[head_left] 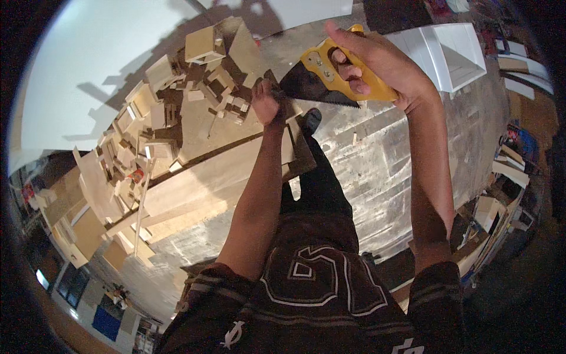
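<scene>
My right hand (368, 62) is closed around the yellow handle of a handsaw (315, 64), raised at the upper middle. Its dark, toothed blade slants down to the left, with the tip close to my left hand. My left hand (266, 103) presses on a narrow, dark-looking piece of wood (290, 106) at the near right end of the workbench, its fingers bent over it. How far they wrap round is partly hidden. Whether the blade touches the wood is hard to tell. One leg and a dark shoe (312, 121) show just below the saw.
The pale wooden workbench (194, 192) runs off to the left. Many small wood blocks and offcuts (221, 88) are heaped on it, and a long thin stick (142, 197) leans there. A white box-like unit (454, 56) stands at upper right. Boards (486, 215) lie along the right side.
</scene>
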`<state>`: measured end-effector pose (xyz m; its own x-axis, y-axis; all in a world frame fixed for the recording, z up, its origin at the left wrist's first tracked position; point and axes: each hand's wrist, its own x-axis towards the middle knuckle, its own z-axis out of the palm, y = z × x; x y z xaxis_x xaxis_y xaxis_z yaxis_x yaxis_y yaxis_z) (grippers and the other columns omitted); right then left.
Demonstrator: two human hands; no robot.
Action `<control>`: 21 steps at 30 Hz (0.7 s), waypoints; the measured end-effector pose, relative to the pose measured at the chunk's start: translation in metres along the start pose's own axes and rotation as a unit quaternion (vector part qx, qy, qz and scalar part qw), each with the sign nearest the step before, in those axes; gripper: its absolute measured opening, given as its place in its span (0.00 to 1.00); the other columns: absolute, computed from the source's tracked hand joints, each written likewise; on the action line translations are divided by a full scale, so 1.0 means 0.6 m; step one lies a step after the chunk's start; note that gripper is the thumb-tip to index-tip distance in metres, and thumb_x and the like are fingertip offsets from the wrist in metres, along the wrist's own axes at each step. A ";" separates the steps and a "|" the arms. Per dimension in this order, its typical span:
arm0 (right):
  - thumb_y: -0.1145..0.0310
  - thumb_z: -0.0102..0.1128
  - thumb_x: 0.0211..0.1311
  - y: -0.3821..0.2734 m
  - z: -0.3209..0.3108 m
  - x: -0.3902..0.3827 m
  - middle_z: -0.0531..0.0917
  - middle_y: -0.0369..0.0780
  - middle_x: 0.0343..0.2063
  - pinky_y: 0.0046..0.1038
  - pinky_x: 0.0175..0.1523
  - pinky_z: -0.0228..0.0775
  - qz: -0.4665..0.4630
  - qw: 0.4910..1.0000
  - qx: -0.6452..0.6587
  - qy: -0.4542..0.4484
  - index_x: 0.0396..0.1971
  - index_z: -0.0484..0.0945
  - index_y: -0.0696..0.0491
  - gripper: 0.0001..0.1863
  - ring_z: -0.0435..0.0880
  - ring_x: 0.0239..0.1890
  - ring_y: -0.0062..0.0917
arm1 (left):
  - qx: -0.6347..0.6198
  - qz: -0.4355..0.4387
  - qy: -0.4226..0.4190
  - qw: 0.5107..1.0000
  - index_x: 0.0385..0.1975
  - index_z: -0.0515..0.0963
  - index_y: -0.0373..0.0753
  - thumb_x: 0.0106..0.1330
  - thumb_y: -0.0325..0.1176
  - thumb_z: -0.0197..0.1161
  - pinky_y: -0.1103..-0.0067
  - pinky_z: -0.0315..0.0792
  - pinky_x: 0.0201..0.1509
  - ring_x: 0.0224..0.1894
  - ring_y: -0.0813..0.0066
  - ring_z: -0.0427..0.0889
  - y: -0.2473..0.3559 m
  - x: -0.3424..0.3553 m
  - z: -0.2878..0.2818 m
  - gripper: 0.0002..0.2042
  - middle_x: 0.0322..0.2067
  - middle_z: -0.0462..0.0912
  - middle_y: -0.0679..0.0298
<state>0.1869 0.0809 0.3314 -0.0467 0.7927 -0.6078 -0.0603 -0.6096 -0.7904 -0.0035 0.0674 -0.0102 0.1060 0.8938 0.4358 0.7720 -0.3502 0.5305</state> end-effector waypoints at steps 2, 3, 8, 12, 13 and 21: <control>0.41 0.63 0.61 0.005 0.001 0.001 0.67 0.29 0.14 0.15 0.15 0.54 0.013 0.999 -0.012 0.031 0.23 0.71 0.50 0.27 0.64 0.13 0.10 | -0.026 -0.055 -0.064 0.996 0.37 0.73 0.37 0.58 0.32 0.57 0.59 0.75 0.44 0.43 0.49 0.76 0.019 0.003 -0.005 0.09 0.34 0.78 0.55; 0.41 0.63 0.61 0.007 0.002 -0.002 0.68 0.29 0.14 0.15 0.16 0.55 0.012 0.999 -0.014 0.032 0.23 0.71 0.50 0.26 0.65 0.13 0.10 | -0.012 -0.040 -0.053 0.998 0.37 0.73 0.38 0.58 0.32 0.58 0.59 0.75 0.43 0.43 0.50 0.77 0.028 0.006 -0.008 0.09 0.35 0.78 0.55; 0.43 0.64 0.62 0.053 0.005 -0.045 0.68 0.29 0.14 0.16 0.16 0.56 0.044 0.999 0.013 -0.028 0.25 0.72 0.51 0.25 0.64 0.12 0.12 | 0.058 -0.024 -0.058 0.996 0.36 0.73 0.41 0.60 0.33 0.58 0.61 0.77 0.39 0.43 0.54 0.78 0.024 0.006 -0.014 0.07 0.35 0.79 0.59; 0.53 0.62 0.67 0.134 0.050 -0.128 0.67 0.28 0.12 0.18 0.13 0.52 0.121 0.984 0.038 0.127 0.27 0.72 0.52 0.18 0.60 0.09 0.11 | 0.110 0.002 -0.050 0.993 0.38 0.73 0.43 0.62 0.34 0.59 0.62 0.79 0.40 0.46 0.58 0.79 0.031 0.010 -0.021 0.08 0.37 0.80 0.62; 0.55 0.61 0.68 0.149 0.066 -0.147 0.66 0.28 0.12 0.18 0.13 0.51 0.112 0.984 0.056 0.127 0.28 0.73 0.52 0.17 0.61 0.09 0.11 | 0.128 0.011 -0.046 0.991 0.39 0.73 0.43 0.62 0.35 0.59 0.62 0.80 0.40 0.47 0.59 0.79 0.031 0.009 -0.020 0.08 0.38 0.80 0.63; 0.56 0.59 0.70 0.260 0.099 -0.202 0.70 0.29 0.12 0.21 0.18 0.55 0.034 0.986 0.013 0.161 0.18 0.72 0.52 0.21 0.66 0.14 0.12 | 0.146 -0.005 -0.113 0.983 0.41 0.74 0.44 0.60 0.38 0.61 0.63 0.80 0.42 0.51 0.60 0.77 0.016 -0.005 -0.014 0.12 0.41 0.80 0.63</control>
<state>0.1239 -0.1104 0.2864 0.2680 0.7066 -0.6549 -0.0943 -0.6572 -0.7478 -0.0014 0.0590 -0.0002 0.2095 0.9477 0.2409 0.9169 -0.2760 0.2884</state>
